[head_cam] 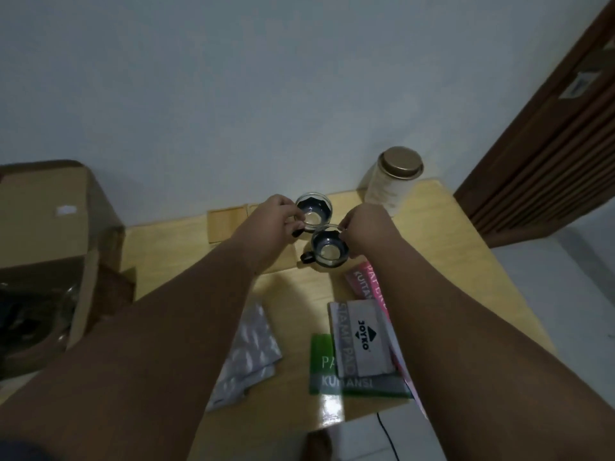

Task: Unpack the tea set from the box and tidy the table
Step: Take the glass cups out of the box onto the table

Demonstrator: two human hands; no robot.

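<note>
Two small glass teacups with dark holders and handles stand near the far edge of the wooden table (449,247). My left hand (274,217) grips the farther cup (315,212) at its left rim. My right hand (361,224) pinches the right rim of the nearer cup (329,251), whose black handle points left. Both cups look empty and upright, and they touch each other. The open cardboard box (46,247) sits at the table's left, with dark packing inside it.
A cream tin with a bronze lid (392,181) stands at the back right against the wall. A stamp pad box (361,341), green and pink receipt books (332,377), and silver blister packs (248,354) lie on the near half. A flat cardboard piece (226,224) lies under my left hand.
</note>
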